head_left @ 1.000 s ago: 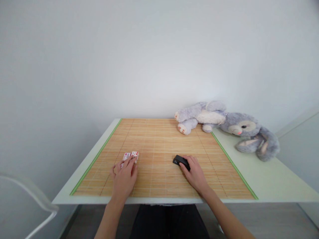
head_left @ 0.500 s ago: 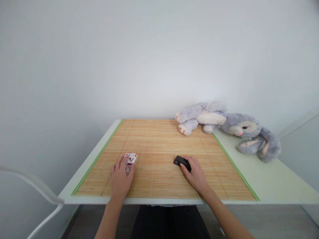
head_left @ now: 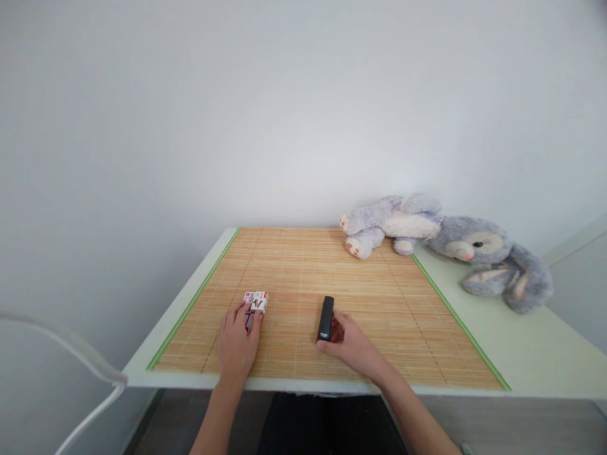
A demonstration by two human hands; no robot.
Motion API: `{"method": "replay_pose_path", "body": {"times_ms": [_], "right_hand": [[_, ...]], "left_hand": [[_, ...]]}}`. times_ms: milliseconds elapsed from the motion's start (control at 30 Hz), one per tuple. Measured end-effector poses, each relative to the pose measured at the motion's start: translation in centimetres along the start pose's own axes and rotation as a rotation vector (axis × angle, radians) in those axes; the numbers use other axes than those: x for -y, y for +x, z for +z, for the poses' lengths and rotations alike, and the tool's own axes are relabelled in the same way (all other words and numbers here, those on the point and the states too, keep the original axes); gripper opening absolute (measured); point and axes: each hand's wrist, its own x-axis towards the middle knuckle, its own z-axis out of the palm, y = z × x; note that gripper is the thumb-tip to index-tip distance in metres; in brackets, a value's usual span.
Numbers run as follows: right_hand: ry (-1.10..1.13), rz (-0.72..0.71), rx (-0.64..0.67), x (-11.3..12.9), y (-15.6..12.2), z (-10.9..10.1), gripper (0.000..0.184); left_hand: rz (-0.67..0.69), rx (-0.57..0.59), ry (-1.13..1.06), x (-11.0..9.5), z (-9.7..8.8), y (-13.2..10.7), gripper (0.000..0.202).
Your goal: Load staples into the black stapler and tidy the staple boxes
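My left hand (head_left: 239, 333) rests on the mat with its fingers closed around small white-and-red staple boxes (head_left: 259, 302), which have a dark picture on top. The fingers cover part of them. To the right, my right hand (head_left: 348, 344) grips a black stapler (head_left: 326, 318) near its near end, thumb at the front and fingers on its right side. The stapler points away from me, roughly upright in the view. Whether it touches the mat I cannot tell.
A bamboo mat (head_left: 294, 265) with green edging covers much of the white table (head_left: 512, 328). At the back right a grey plush rabbit (head_left: 412, 224) lies on its side against the wall. A white cable (head_left: 97, 370) hangs at the left.
My right hand has moved slightly left and toward me, turning the stapler from a sideways slant to pointing away from me. My left hand stays on the boxes. The view has shifted a little.
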Motion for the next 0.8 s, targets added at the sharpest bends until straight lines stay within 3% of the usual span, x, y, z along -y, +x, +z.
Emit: {"method": "replay_pose_path", "body": {"times_ms": [100, 233, 433, 800], "right_hand": [[0.054, -0.026, 0.090, 1.2, 0.7, 1.8, 0.048], [-0.142, -0.125, 0.022, 2.4, 2.3, 4.6, 0.050], [-0.334, -0.162, 0.010, 4.4, 3.7, 8.3, 0.054], [-0.406, -0.199, 0.011, 6.5, 3.9, 10.9, 0.056]], "left_hand": [[-0.005, 0.003, -0.006, -0.1, 0.0, 0.0, 0.039], [-0.020, 0.004, -0.017, 0.1, 0.0, 0.0, 0.037], [-0.011, -0.025, -0.093, 0.9, 0.6, 0.1, 0.035], [-0.028, -0.048, -0.143, 1.2, 0.6, 0.1, 0.034]]}}
